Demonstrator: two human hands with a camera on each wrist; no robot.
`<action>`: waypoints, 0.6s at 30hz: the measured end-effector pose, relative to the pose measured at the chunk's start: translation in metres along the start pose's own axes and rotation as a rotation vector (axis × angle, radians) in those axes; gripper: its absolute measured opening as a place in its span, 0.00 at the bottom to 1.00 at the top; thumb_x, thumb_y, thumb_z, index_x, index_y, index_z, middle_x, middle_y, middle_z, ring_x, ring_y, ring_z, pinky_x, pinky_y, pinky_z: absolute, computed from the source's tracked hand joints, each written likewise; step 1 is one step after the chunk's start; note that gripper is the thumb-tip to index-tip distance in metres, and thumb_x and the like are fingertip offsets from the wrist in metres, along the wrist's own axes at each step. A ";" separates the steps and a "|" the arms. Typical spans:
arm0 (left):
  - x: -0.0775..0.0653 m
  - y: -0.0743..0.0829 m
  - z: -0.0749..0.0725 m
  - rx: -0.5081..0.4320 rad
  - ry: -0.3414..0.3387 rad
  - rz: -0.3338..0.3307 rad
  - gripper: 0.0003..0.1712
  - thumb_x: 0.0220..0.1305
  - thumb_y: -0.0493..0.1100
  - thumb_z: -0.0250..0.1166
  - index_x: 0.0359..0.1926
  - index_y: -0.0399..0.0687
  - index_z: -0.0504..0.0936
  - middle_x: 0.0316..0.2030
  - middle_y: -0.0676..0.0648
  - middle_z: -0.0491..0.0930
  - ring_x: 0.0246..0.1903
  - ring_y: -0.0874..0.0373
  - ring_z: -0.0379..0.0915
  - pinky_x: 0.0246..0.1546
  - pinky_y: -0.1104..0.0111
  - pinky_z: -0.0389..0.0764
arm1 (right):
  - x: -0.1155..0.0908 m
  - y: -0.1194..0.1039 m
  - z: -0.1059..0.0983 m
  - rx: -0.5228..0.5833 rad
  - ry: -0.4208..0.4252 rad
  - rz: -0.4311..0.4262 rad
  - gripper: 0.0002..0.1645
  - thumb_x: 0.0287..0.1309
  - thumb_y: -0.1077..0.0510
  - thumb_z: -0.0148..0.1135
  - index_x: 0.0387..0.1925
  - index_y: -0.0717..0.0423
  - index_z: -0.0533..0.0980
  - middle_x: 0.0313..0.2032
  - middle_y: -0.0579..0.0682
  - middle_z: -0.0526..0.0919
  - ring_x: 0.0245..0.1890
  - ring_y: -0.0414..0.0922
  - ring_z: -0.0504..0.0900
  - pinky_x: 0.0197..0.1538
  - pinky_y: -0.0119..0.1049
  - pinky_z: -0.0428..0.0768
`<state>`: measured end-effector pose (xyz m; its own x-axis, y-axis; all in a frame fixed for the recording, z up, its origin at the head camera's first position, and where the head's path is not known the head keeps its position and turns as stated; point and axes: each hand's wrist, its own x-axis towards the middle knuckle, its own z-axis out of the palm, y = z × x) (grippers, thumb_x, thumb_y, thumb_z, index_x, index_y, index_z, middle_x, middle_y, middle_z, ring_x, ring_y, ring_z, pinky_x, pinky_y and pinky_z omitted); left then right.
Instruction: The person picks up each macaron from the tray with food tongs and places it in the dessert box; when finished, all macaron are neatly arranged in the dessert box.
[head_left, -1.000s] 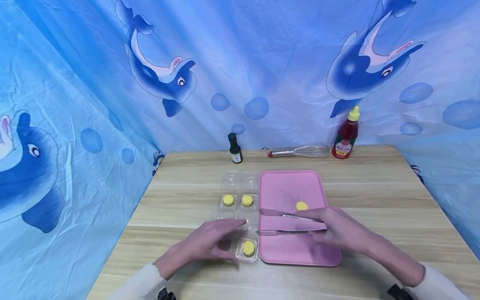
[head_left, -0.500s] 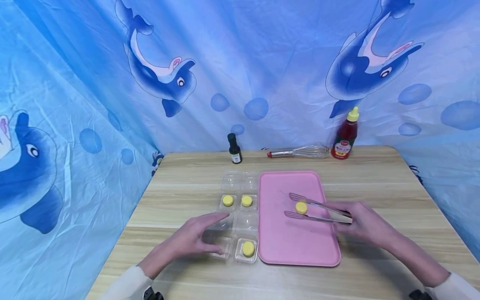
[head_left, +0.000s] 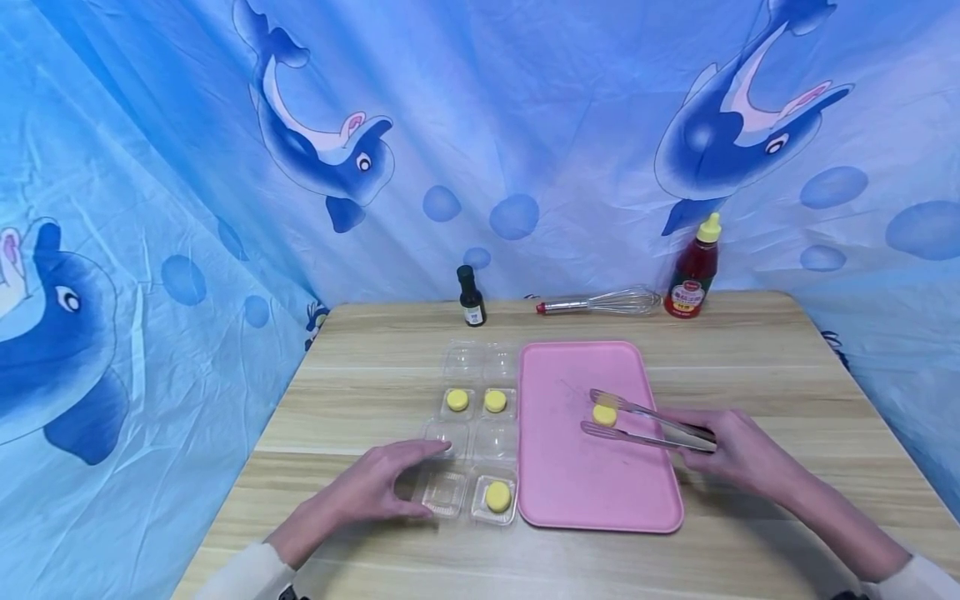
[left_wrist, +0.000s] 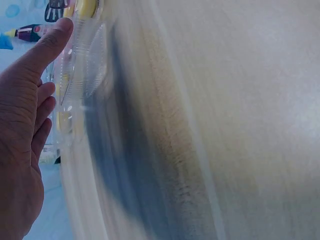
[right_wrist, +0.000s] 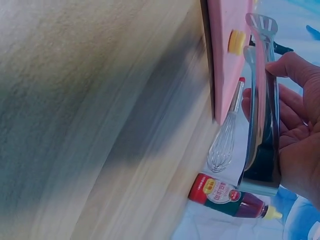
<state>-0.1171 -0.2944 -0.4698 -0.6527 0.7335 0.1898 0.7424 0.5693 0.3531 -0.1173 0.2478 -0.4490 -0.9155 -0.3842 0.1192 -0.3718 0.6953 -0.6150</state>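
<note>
My right hand [head_left: 731, 450] holds metal tongs [right_wrist: 272, 100] near their closed end. Their two arms are spread apart, reaching over the pink tray [head_left: 570, 492]. A yellow macaron [head_left: 604, 416] sits on the tray, between the tong arms in the head view; the right wrist view shows the tong tips apart from it. My left hand [head_left: 367, 487] hovers by the front-left clear plastic box [head_left: 444, 493], thumb and fingers spread, holding nothing. That box has no macaron in it. Another macaron [head_left: 498, 497] lies in the front-right box, and two more macarons [head_left: 457, 400] sit in the back boxes.
Clear lids [head_left: 495, 439] stand open behind the boxes, left of the tray. Along the table's back edge are a small dark bottle [head_left: 472, 300], a wire whisk [head_left: 600, 302] and a red sauce bottle [head_left: 690, 279]. A blue dolphin curtain [head_left: 480, 150] hangs behind.
My right hand drew the tongs back to the right, and their tips moved from the tray's left edge to around the macaron. My left hand shifted left, away from the front-right box.
</note>
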 end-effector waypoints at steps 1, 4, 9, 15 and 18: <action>0.000 0.000 0.001 0.004 0.001 0.002 0.57 0.47 0.63 0.85 0.75 0.46 0.74 0.68 0.49 0.79 0.66 0.50 0.78 0.66 0.52 0.80 | 0.000 0.001 0.000 0.005 0.000 0.004 0.35 0.51 0.70 0.78 0.63 0.56 0.84 0.53 0.58 0.89 0.33 0.37 0.79 0.27 0.29 0.77; -0.001 0.000 0.003 0.007 0.007 0.009 0.56 0.48 0.63 0.85 0.75 0.47 0.74 0.68 0.50 0.79 0.65 0.51 0.78 0.66 0.53 0.80 | -0.001 0.002 -0.001 0.021 0.000 0.020 0.36 0.51 0.71 0.77 0.64 0.55 0.83 0.52 0.58 0.89 0.26 0.36 0.74 0.21 0.30 0.73; -0.001 -0.001 0.006 0.010 0.011 0.029 0.56 0.49 0.65 0.84 0.74 0.48 0.75 0.68 0.50 0.80 0.65 0.51 0.79 0.65 0.53 0.81 | -0.002 0.004 -0.001 0.033 -0.016 0.039 0.36 0.52 0.71 0.77 0.65 0.56 0.83 0.41 0.51 0.89 0.21 0.35 0.69 0.18 0.30 0.71; -0.002 0.000 0.009 0.022 0.009 0.028 0.55 0.49 0.66 0.83 0.74 0.48 0.75 0.68 0.50 0.80 0.64 0.52 0.79 0.65 0.53 0.81 | -0.003 0.007 0.001 0.020 -0.035 0.070 0.35 0.53 0.69 0.78 0.64 0.55 0.83 0.40 0.47 0.88 0.23 0.36 0.70 0.20 0.30 0.72; -0.002 0.000 0.009 0.020 0.009 0.024 0.55 0.49 0.67 0.83 0.74 0.48 0.76 0.68 0.51 0.80 0.65 0.52 0.79 0.65 0.54 0.81 | -0.003 0.008 0.001 0.022 -0.038 0.081 0.34 0.53 0.69 0.77 0.64 0.55 0.83 0.41 0.48 0.88 0.24 0.37 0.72 0.20 0.31 0.73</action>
<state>-0.1144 -0.2925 -0.4782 -0.6357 0.7437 0.2067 0.7610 0.5589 0.3295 -0.1169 0.2540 -0.4555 -0.9359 -0.3502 0.0395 -0.2932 0.7116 -0.6385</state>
